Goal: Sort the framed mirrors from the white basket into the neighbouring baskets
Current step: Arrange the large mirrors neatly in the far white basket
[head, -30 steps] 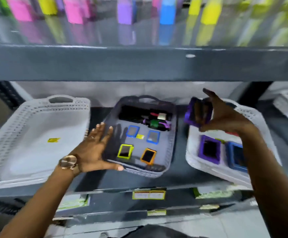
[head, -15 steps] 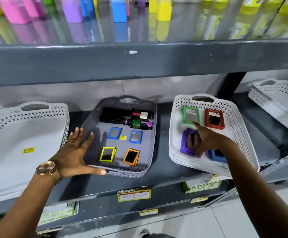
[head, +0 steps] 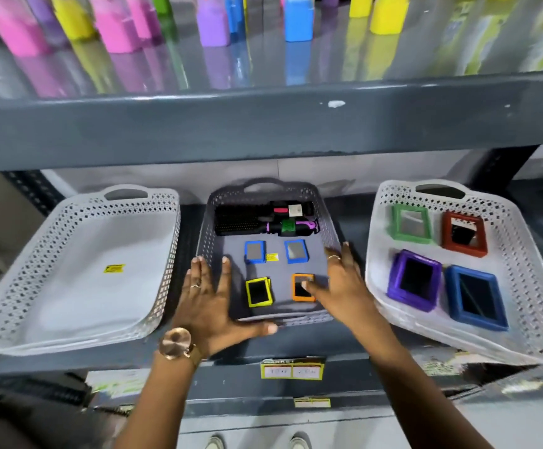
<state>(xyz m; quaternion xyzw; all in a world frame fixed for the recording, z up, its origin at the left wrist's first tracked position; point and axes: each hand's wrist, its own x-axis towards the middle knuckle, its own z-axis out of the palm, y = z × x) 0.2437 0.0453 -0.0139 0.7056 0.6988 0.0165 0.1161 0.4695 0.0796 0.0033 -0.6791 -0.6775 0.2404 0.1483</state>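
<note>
**Both hands at the grey basket, small mirrors next**

The sorting is judged to be partway through. Four larger framed mirrors, the green mirror [head: 412, 223], red mirror [head: 464, 234], purple mirror [head: 415, 280] and large blue mirror [head: 476, 298], lie flat in the right white basket [head: 522, 286]. Four small ones are seen in the grey basket [head: 325, 222] in the middle: two small blue mirrors [head: 255, 251], a yellow mirror [head: 259, 292] and an orange mirror [head: 300, 287]. The left white basket [head: 53, 254] holds only a yellow sticker.

The left hand [head: 210, 303] is spread open, fingers apart, laid over the grey basket's near left corner with the thumb along its front rim; nothing is held. The right hand [head: 341, 286] is also empty, its fingers loosely apart and reaching down onto the orange mirror, which is partly covered.

The next move is judged to call for a pinch on the orange frame's edges so it can be lifted clear of the basket wall.

Half a second earlier the right hand was in the right white basket on the purple mirror; it has since been brought across, the purple mirror left lying flat. The left hand has hardly shifted.
</note>
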